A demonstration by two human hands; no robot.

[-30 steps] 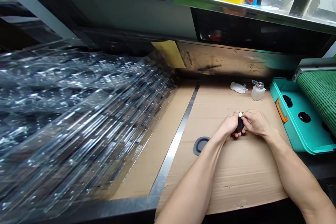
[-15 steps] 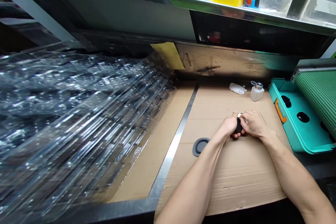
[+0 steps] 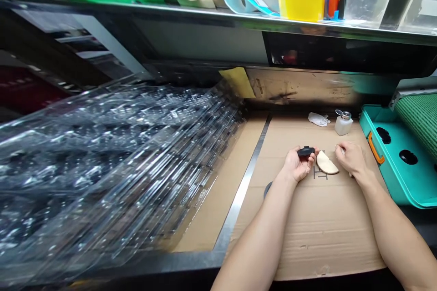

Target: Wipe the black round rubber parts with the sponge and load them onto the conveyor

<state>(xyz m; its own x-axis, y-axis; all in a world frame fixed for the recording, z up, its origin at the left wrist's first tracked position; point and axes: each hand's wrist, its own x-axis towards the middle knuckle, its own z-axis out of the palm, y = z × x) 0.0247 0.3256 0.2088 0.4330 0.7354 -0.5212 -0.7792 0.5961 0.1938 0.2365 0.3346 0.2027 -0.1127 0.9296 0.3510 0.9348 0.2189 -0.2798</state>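
My left hand (image 3: 299,163) is closed around a small black rounded part (image 3: 305,151), held tilted above the cardboard. A cream half-round pad (image 3: 327,163) lies between my hands, close to the left fingertips. To the right of the pad, my right hand (image 3: 351,158) has its fingers curled together, apart from the black part; whether anything small is pinched there is hidden. A dark grey round disc (image 3: 267,188) lies on the cardboard (image 3: 307,227), mostly covered by my left forearm.
Clear plastic trays (image 3: 136,163) are stacked at left. A white pump bottle (image 3: 343,124) and crumpled white tissue (image 3: 318,119) stand at the back. On the right, a teal bin (image 3: 396,168) holds black parts beside a green conveyor belt (image 3: 421,116). A shelf edge (image 3: 205,14) crosses above.
My hands have come apart, the right moving off to the right. The cream pad now shows between them, and the left hand keeps the black part. The view has shifted left and up.
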